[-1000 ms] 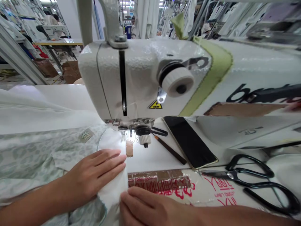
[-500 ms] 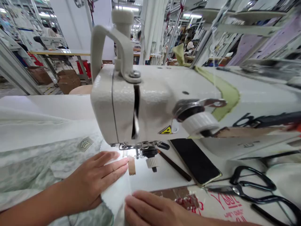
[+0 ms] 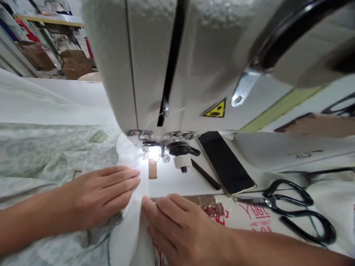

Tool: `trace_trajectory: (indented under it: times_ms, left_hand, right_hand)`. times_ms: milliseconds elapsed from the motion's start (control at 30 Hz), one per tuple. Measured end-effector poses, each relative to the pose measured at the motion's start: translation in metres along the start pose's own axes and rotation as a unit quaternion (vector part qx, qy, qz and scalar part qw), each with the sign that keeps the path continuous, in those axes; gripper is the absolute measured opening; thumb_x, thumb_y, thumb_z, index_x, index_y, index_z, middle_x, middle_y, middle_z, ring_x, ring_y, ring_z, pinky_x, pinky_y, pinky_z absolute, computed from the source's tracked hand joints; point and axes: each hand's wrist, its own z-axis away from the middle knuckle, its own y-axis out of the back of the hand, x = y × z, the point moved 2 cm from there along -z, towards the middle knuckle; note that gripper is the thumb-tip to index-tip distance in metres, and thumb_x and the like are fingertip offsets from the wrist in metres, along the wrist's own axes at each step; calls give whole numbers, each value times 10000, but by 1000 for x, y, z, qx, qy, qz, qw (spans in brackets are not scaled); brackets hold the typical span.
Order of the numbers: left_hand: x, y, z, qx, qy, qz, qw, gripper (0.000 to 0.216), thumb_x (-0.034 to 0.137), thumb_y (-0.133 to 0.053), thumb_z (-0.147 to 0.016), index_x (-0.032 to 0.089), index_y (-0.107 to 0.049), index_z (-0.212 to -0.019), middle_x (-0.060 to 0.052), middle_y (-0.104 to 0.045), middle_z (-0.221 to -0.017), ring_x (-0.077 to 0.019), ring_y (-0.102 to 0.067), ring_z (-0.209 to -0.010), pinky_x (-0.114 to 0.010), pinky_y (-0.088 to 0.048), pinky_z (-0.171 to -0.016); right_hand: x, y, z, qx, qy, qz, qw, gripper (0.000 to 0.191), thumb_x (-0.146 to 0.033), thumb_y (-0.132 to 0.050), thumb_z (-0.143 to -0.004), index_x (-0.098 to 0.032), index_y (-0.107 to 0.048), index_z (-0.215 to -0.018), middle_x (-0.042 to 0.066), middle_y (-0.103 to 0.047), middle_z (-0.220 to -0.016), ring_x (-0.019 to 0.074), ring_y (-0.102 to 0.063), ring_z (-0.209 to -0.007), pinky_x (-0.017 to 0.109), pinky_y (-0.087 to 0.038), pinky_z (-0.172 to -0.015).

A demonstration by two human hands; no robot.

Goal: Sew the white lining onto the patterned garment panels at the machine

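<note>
"Where's the cloth lying?"

"The white cloth (image 3: 129, 236) runs up under the presser foot (image 3: 146, 149) of the sewing machine (image 3: 166, 66), at twelve o'clock from the hands. A green-printed cloth (image 3: 47, 155) spreads out toward nine o'clock."

"How will it handle?"

"Light and soft, I'd judge, so it should drape and slide rather than hold a shape. Flat pressure close to the foot looks safer than a hard grip, and the long edge near the right hand seems the best place to take hold."

"And the hands?"

"The left hand (image 3: 102, 194) lies flat on the cloth, fingers together and pointing toward three o'clock, with the forearm low from nine o'clock. The right hand (image 3: 177, 229) reaches in from four o'clock, fingers lightly curved against the edge. I can't tell whether it's pinching."

"What's nearby?"

"On the table (image 3: 172, 181), at two o'clock, there's a black phone (image 3: 226, 162). Black-handled scissors (image 3: 270, 202) lie further out, at three o'clock."
</note>
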Motion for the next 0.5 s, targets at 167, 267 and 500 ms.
trace_trajectory:
  times_ms: [167,267,500]
  left_hand:
    - [4,-6,1,-55,17,-25,998,281,111,-333,-952,81,-594,-1051,-124,-633,-1059,-227,-534,-1129,-402,-458,-1000]
    - [9,-3,-4,-19,5,-33,999,251,67,-354,-926,37,-592,-1001,-159,-639,-1026,-263,-541,-1121,-439,-478,-981]
    - [16,3,-14,4,-29,-81,996,233,31,-373,-892,52,-599,-840,-168,-664,-918,-277,-575,-1085,-429,-535,-910]
  right_hand:
    - [-5,-3,2,-3,11,9,1000,199,-94,-478,-863,-33,-667,-872,215,-634,-1039,223,-558,-729,322,-416,-577]
    - [-7,-4,1,-1,-11,20,1000,224,-89,-450,-872,-29,-664,-902,216,-629,-1051,211,-543,-711,317,-400,-566]
    - [-8,-3,2,3,-8,30,1000,257,-99,-411,-870,-36,-657,-906,213,-624,-1070,207,-516,-680,311,-383,-556]
